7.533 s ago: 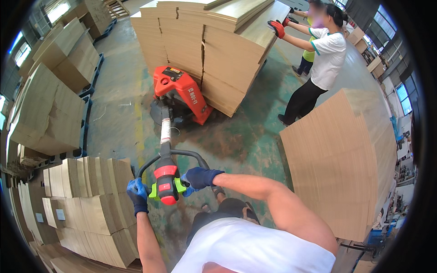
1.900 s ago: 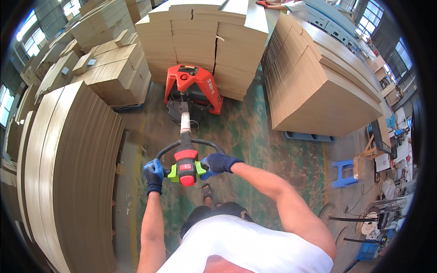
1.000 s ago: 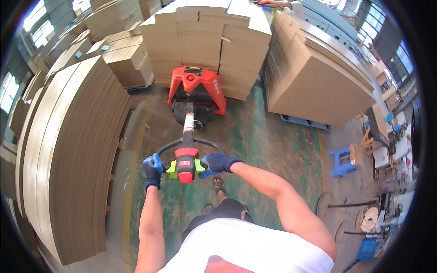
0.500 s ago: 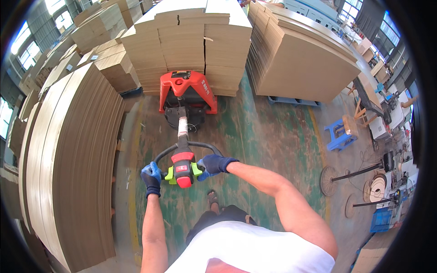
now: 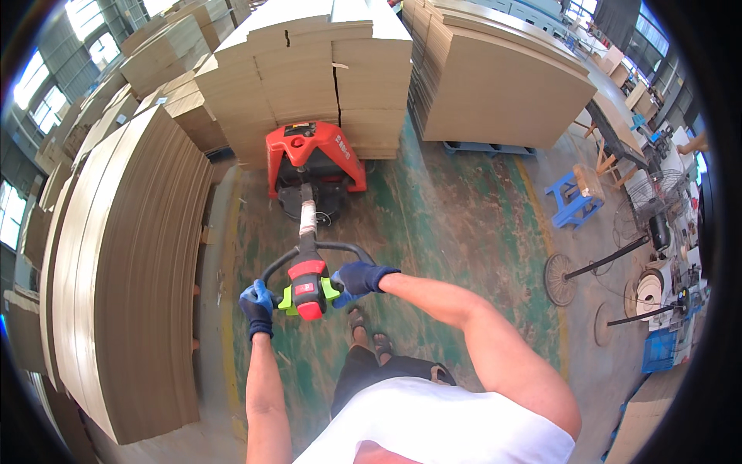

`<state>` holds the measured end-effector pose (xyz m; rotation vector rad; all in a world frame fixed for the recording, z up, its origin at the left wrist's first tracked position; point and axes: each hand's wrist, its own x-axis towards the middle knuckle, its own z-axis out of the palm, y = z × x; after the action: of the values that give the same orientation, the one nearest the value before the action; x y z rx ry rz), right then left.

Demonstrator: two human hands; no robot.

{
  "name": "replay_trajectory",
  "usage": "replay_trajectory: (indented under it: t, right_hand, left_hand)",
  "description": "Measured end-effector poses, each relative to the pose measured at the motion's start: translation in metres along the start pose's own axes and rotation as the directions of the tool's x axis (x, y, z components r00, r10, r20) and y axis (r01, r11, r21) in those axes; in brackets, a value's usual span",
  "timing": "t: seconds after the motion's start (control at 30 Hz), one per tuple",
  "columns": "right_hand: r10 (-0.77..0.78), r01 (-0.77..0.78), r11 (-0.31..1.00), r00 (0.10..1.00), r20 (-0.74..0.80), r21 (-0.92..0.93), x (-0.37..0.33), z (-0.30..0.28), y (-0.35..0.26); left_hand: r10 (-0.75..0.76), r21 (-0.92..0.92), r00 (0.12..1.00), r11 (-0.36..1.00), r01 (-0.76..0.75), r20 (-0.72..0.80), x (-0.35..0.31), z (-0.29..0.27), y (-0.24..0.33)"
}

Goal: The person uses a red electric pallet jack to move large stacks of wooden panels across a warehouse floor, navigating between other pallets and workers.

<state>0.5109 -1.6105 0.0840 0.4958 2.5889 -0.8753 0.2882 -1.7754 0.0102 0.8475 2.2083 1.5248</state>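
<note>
A red and black electric pallet jack [image 5: 315, 151] stands in front of me, its forks hidden beneath a tall stack of brown boards [image 5: 301, 85]. Its tiller handle [image 5: 309, 282] reaches toward me, with a looped black grip, a red and grey head and lime-green levers. My left hand [image 5: 256, 301], in a blue and navy glove, is closed round the left side of the grip. On the right side, my right hand [image 5: 360, 281], gloved alike, is wrapped round the grip beside the green lever. Both forearms stretch forward from my body.
Close on my left rises a long board stack [image 5: 139, 271]. Another stack [image 5: 502, 93] sits on a blue pallet [image 5: 488, 148] at the far right. A blue stool [image 5: 573, 199], a workbench [image 5: 618, 131] and round-based stands [image 5: 561, 278] line the right side. Yellow floor lines [image 5: 230, 309] run alongside.
The view has shifted slightly, and the stool, stands and right stack sit a bit differently in it. Both my feet now show below the handle. My hands keep hold of the grip.
</note>
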Motion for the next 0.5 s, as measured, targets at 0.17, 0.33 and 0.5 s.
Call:
replay_trajectory:
  t: [0.17, 0.33, 0.5]
  right_hand:
    - [-0.021, 0.020, 1.000, 1.000, -0.018, -0.011, -0.019, 0.033, -0.012]
    - [-0.020, 0.020, 0.999, 1.000, -0.021, 0.041, -0.046, 0.061, -0.036]
    - [-0.012, 0.014, 0.998, 1.000, -0.023, 0.067, -0.070, 0.084, -0.053]
  left_hand:
    - [0.009, 0.002, 1.000, 1.000, -0.009, -0.003, -0.036, -0.013, -0.004]
    - [0.000, -0.036, 1.000, 0.999, 0.001, 0.015, -0.074, -0.031, -0.009]
    - [0.110, 0.061, 0.994, 0.992, -0.109, -0.012, -0.102, -0.044, -0.020]
